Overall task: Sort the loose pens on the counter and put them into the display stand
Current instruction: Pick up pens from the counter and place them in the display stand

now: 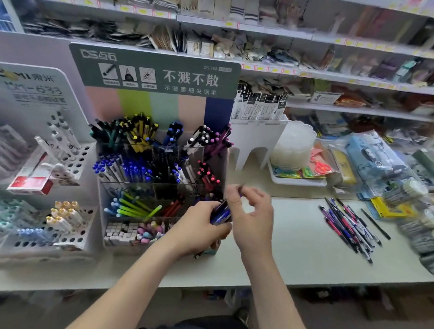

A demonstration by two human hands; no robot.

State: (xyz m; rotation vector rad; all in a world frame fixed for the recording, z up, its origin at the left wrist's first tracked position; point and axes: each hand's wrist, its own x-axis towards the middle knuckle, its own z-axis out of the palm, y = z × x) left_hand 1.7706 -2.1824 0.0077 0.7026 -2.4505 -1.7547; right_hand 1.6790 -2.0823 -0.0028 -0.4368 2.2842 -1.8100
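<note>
Shop shelves (320, 38) crowded with packaged goods fill the wall behind the white counter (295, 245). At the counter's left stands the tiered display stand (163, 105), its clear compartments already packed with blue, black, pink and green pens. Well apart from it, toward the right, the loose pens (346, 228) lie in a slanted heap on the counter, one black pen just beside them. My left hand (197, 224) is in front of the stand's lower right corner, fingers curled round a bundle of blue pens (220, 213). My right hand (253, 217) is close against it, thumb and forefinger pinching a dark pen (241, 188) at its upper end; blur hides more.
</note>
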